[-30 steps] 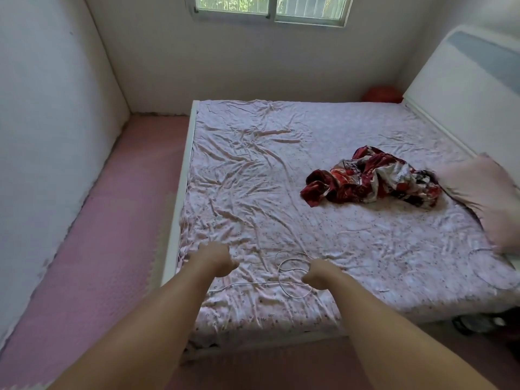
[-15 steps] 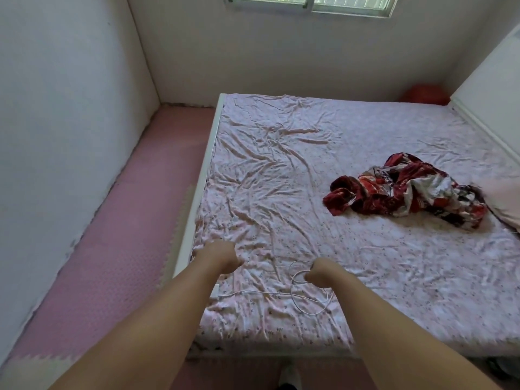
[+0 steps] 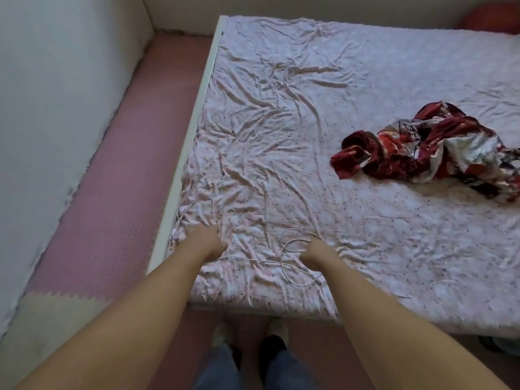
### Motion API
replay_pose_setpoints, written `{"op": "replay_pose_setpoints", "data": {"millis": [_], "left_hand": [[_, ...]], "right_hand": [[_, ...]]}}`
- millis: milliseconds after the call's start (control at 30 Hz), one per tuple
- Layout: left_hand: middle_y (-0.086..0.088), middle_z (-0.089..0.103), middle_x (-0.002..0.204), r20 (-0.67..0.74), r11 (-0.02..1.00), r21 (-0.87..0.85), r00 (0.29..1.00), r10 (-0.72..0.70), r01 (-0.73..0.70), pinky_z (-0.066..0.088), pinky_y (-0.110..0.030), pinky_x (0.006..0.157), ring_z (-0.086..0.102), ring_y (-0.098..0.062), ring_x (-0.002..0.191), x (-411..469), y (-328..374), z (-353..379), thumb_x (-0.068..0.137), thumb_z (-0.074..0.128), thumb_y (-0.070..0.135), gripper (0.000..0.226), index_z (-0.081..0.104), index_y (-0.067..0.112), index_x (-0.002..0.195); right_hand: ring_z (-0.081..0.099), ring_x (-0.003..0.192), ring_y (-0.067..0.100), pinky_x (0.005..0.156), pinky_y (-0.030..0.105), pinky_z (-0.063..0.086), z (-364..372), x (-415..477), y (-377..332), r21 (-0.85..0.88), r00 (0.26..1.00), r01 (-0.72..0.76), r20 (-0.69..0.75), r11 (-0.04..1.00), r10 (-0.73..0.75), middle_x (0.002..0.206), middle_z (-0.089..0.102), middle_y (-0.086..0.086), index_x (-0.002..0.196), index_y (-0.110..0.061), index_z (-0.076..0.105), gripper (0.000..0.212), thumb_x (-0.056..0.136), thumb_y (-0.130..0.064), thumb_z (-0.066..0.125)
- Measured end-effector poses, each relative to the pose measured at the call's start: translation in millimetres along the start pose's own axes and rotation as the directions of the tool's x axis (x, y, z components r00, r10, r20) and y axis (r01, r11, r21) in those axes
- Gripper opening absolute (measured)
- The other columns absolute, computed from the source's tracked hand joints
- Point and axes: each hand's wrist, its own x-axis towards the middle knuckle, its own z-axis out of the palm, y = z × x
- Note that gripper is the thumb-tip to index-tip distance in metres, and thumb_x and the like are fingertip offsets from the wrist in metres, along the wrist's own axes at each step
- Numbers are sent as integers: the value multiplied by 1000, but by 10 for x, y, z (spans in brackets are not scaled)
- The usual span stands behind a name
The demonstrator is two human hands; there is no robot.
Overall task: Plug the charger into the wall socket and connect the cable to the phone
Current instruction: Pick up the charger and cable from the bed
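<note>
The person is leaning over the near edge of the bed with the wrinkled pale pink floral sheet [image 3: 281, 136], both hands down on it. The thin white charging cable [image 3: 284, 253] is lying looped between them. The left hand [image 3: 208, 240] is curled at the cable's left end, though what it is holding is hidden; the right hand [image 3: 315, 251] is closing on the loops. This looks like the gathering step; next, lifting the cable clear and finding a socket, none showing here.

Crumpled red cloth [image 3: 430, 149] on bed [image 3: 281, 136]
</note>
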Motion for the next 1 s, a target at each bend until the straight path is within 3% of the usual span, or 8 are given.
{"op": "replay_pose_setpoints", "data": {"millis": [100, 233, 300, 400, 533, 667, 867, 1000], "left_hand": [[-16, 16, 160, -2, 995, -57, 996, -86, 86, 27, -53, 115, 18, -38, 146, 178, -80, 154, 93, 46, 42, 61, 27, 22, 148], [-15, 16, 157, -67, 982, -142, 989, -132, 122, 30, -56, 108, 17, -38, 143, 558, -201, 430, 92, 48, 39, 53, 32, 28, 142], [-16, 12, 157, -103, 976, -170, 983, -152, 133, 30, -57, 108, 14, -37, 144, 823, -256, 644, 92, 48, 37, 54, 29, 29, 142], [-16, 4, 160, -137, 966, -214, 975, -174, 143, 26, -57, 110, 8, -38, 145, 1297, -378, 1088, 91, 48, 31, 61, 22, 29, 147], [-18, 3, 159, -144, 948, -267, 966, -216, 172, 24, -57, 110, 11, -39, 143, 1869, -558, 1681, 90, 48, 27, 62, 24, 28, 147], [-18, -2, 159, -132, 913, -338, 949, -285, 227, 24, -59, 110, 5, -40, 144, 2221, -710, 2142, 89, 48, 24, 64, 23, 28, 148], [-16, -11, 160, -170, 811, -521, 899, -403, 265, 24, -56, 111, -2, -39, 145, 2441, -787, 2500, 89, 49, 20, 66, 21, 27, 148], [-15, -6, 160, -177, 688, -666, 835, -521, 288, 31, -50, 106, 14, -44, 136, 2584, -714, 2516, 89, 50, 18, 63, 25, 29, 146]], "right_hand": [[60, 95, 26, 76, 33, 49, 185, 203, 25, 116, 997, -66, 42, 991, 62, 119, 62, 14, 129, -10, 52, 38, 92, -17, 44], [37, 136, 40, 108, 47, 38, 522, 552, 27, 177, 978, -191, 124, 965, 170, 157, 27, 22, 155, -18, 14, 69, 96, -36, 46], [19, 145, 43, 108, 48, 33, 744, 779, 13, 235, 961, -258, 159, 937, 225, 161, 13, 24, 156, -27, 0, 76, 96, -39, 46], [32, 136, 45, 93, 42, 38, 1138, 1154, 4, 340, 935, -352, 180, 872, 307, 158, 7, 31, 155, -33, -8, 79, 97, -40, 45], [23, 141, 47, 109, 49, 32, 1645, 1661, 43, 451, 904, -428, 197, 784, 380, 159, 0, 32, 155, -34, -9, 76, 98, -41, 42], [11, 148, 43, 111, 52, 27, 2031, 2065, 99, 548, 873, -476, 198, 688, 446, 158, 17, 32, 154, -30, -14, 75, 100, -42, 37], [33, 137, 43, 107, 53, 31, 2316, 2468, 94, 783, 789, -468, 161, 411, 593, 155, 35, 18, 155, -30, 1, 71, 98, -46, 39], [28, 136, 43, 109, 54, 33, 2257, 2650, 91, 863, 688, -455, 183, 221, 703, 156, 22, 21, 154, -31, 11, 71, 95, -47, 46]]}}
